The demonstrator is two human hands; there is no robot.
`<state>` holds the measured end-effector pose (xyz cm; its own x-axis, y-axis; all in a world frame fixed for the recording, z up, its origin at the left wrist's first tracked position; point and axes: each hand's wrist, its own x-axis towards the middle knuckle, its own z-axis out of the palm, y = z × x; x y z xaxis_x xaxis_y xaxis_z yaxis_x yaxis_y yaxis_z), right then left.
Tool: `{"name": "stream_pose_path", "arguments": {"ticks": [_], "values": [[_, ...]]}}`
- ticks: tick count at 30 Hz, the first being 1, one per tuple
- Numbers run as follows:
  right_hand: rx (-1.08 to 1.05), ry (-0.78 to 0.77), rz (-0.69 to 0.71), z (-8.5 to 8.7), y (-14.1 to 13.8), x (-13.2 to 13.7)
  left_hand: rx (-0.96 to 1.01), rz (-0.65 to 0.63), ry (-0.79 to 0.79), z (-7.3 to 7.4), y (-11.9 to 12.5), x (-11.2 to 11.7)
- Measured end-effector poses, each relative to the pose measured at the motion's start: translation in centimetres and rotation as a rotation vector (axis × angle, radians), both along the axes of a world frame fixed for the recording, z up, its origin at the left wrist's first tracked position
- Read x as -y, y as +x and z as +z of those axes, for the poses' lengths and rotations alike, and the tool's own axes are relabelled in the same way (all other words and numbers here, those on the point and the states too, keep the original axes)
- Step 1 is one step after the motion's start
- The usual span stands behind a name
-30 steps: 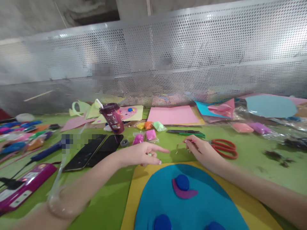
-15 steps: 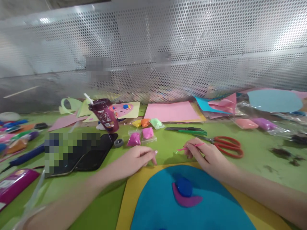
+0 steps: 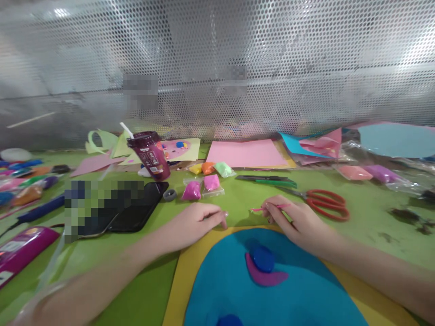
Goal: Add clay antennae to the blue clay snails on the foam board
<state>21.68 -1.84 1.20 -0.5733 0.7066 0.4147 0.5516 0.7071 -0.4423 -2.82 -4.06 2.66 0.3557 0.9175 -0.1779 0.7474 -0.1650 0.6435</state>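
My right hand (image 3: 288, 217) pinches a thin pink stick-like tool (image 3: 282, 206), possibly a clay modelling tool, its pale tip pointing left. Loosely curled, my left hand (image 3: 207, 217) rests at the top edge of a yellow sheet (image 3: 185, 271), thumb against the bent index finger; whatever lies inside is hidden. On that sheet lies a large rounded teal piece (image 3: 306, 290). It bears a flattened blue clay disc (image 3: 263, 259) with a purple clay crescent (image 3: 265, 277) curving around its lower left. A second blue clay piece (image 3: 230, 320) is partly cut off at the bottom.
Red-handled scissors (image 3: 328, 203) and a green utility knife (image 3: 272, 181) lie beyond my right hand. Behind my left hand are pink clay packets (image 3: 192, 191), a grey ring-shaped roll (image 3: 170, 195), a black phone (image 3: 141, 213) and a purple cup (image 3: 149, 156). A perforated metal panel (image 3: 204, 68) stands behind.
The view has tilted slightly down, showing more of the lower blue piece. Both hands keep nearly the same pose, and the pink tool stays in my right hand.
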Motion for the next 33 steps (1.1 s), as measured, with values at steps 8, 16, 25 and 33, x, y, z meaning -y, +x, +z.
{"name": "stream_pose_path", "arguments": {"ticks": [8,16,25,33], "values": [[0.012,0.02,0.0,-0.12,0.09,0.0,0.013,0.007,0.01,0.18,0.24,0.04],[0.0,-0.014,-0.011,-0.04,0.08,0.02,0.037,-0.012,0.01,0.26,0.19,0.04],[0.031,-0.007,0.015,0.39,0.05,0.26,0.049,-0.027,0.0,0.23,0.26,-0.01],[0.008,0.012,0.026,0.54,0.3,0.3,0.046,-0.04,0.006,0.11,0.16,0.05]]}}
